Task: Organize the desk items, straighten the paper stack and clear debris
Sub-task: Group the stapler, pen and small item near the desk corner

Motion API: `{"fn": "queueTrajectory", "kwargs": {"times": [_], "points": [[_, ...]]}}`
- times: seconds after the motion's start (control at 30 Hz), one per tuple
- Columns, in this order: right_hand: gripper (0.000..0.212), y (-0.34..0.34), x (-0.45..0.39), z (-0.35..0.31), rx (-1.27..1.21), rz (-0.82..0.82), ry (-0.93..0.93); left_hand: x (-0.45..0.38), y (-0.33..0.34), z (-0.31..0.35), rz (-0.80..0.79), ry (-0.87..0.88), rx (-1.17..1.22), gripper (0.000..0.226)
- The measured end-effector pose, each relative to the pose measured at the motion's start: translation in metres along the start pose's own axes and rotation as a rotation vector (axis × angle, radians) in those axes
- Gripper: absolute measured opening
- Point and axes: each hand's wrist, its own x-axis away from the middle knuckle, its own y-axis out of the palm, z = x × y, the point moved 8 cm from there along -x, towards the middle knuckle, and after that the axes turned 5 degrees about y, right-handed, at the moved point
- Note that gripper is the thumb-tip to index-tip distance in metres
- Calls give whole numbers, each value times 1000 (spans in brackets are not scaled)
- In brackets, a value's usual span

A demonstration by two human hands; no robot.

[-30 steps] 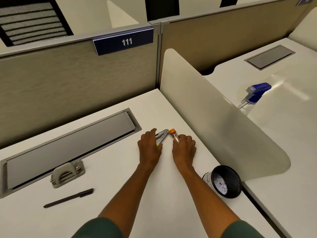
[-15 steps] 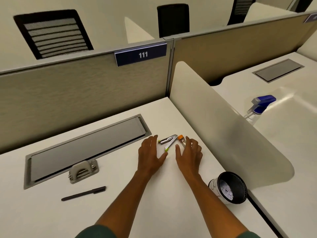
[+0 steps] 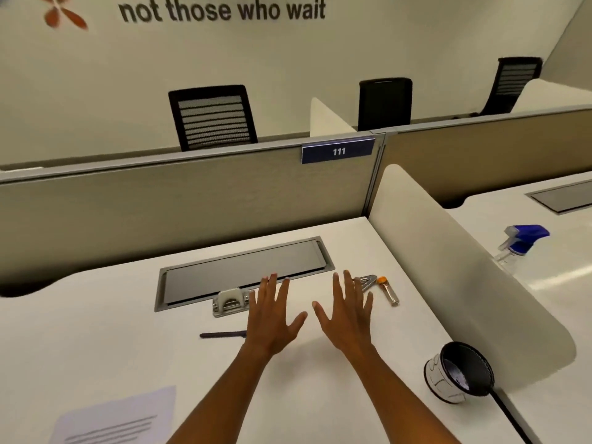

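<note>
Left hand (image 3: 270, 318) and right hand (image 3: 347, 318) hovering over white counter (image 3: 320, 395), fingers spread, grasping nothing; orange-capped clear tube (image 3: 388, 291) lying just right.

Occlusions, head view:
- Pen (image 3: 221, 334): right end hidden behind left hand (image 3: 272, 318).
- Hole punch (image 3: 229, 302): right edge covered by the left hand's fingers.
- Metal tool (image 3: 365, 281): left part hidden behind right hand (image 3: 347, 315); type cannot be told.
- Paper sheet (image 3: 118, 418): cut off by bottom edge; printed lines blurred, unreadable.
- Spray bottle (image 3: 520, 240): lower body behind the white divider (image 3: 448, 283).
- Wall lettering (image 3: 224, 9): cut off at top edge.
- Both forearms cut off at the bottom edge.
</note>
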Motion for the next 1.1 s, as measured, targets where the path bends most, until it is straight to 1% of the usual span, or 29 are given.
{"fn": "queueTrajectory", "kwargs": {"times": [0.07, 0.2, 0.3, 0.57, 0.73, 0.93, 1.03, 1.1], "points": [[88, 3, 8, -19, 20, -13, -46, 16, -9, -15, -4, -31, -17, 95], [89, 13, 24, -57, 31, -47, -123, 46, -22, -48, -11, -68, -50, 87], [87, 25, 36, -84, 43, -68, -165, 68, -29, -75, 12, -92, -86, 86], [86, 78, 65, -136, 88, -195, -231, 117, -38, -141, -37, -201, -191, 88], [67, 104, 75, -152, 200, -299, -208, 135, -32, -168, -67, -221, -207, 87], [43, 118, 78, -166, 175, -279, -251, 141, -24, -184, -75, -231, -189, 88], [29, 122, 75, -169, 127, -241, -227, 140, -17, -189, -101, -233, -182, 88], [23, 124, 73, -168, 111, -211, -199, 137, -14, -190, -110, -230, -183, 89]]}}
